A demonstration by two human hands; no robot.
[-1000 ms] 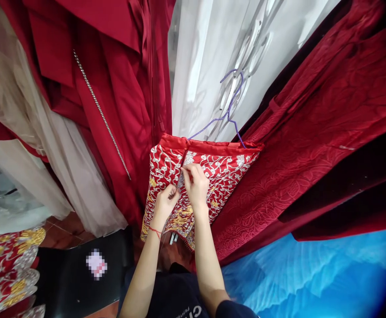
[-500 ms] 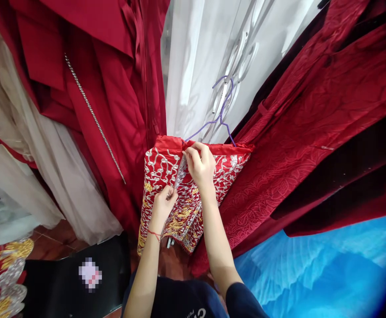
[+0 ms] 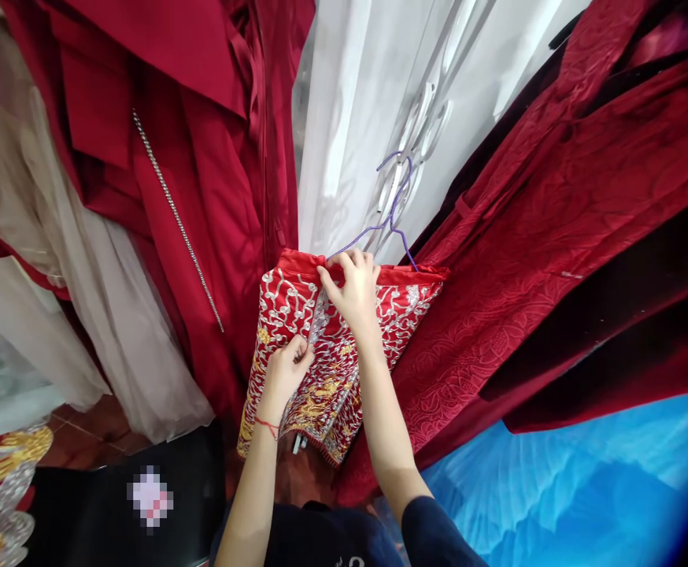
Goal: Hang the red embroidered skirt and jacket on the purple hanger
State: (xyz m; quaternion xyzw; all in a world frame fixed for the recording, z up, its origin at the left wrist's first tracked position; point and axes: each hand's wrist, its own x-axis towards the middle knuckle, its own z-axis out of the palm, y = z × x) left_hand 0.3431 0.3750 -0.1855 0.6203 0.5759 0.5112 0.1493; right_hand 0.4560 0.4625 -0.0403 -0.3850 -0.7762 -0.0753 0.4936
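A red skirt (image 3: 288, 303) with silver and gold embroidery hangs from a purple wire hanger (image 3: 392, 224). Its plain red waistband (image 3: 408, 276) runs along the top. Down the front, a slit in the skirt shows a silvery inner edge. My left hand (image 3: 286, 370), a red string at its wrist, is closed in a pinch on the slit's edge below the waistband. Higher up, my right hand (image 3: 353, 295) grips the waistband at the top of the slit, its thumb in front and its fingers bent over the upper edge. The fingertips behind the band are hidden.
White doors with looped handles (image 3: 423, 118) stand behind the hanger. Dark red garments (image 3: 202, 197) hang at the left, and a patterned red dress (image 3: 467, 315) at the right. Below lie a black surface (image 3: 113, 504) and blue fabric (image 3: 556, 488).
My right hand's fingers have gone from a pinch at the slit's top to spread over the waistband. My left hand keeps its pinch, slightly lower. The view has shifted a little.
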